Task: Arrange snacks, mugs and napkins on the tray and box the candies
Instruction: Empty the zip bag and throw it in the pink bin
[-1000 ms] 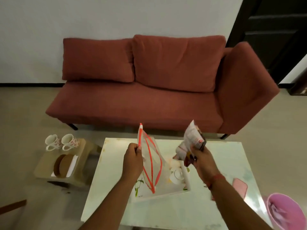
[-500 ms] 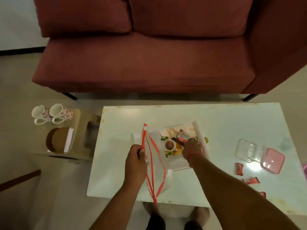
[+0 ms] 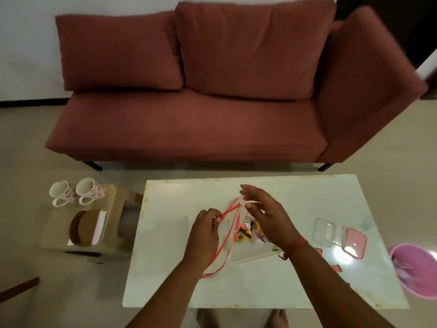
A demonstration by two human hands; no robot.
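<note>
Zip bag (image 3: 230, 235) rim is pinched by left hand (image 3: 205, 229); right hand (image 3: 264, 215) is held open above snacks (image 3: 247, 227); 2 mugs (image 3: 76, 191) are noted aside.

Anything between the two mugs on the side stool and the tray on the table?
Yes. The left hand and the zip bag it pinches hang over the tray, on the side facing the mugs. The right hand is over it too.

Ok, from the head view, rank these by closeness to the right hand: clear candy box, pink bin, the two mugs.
1. Clear candy box, on the table just right of the right hand.
2. Pink bin, on the floor, far right.
3. Mugs, on the stool, far left.
</note>
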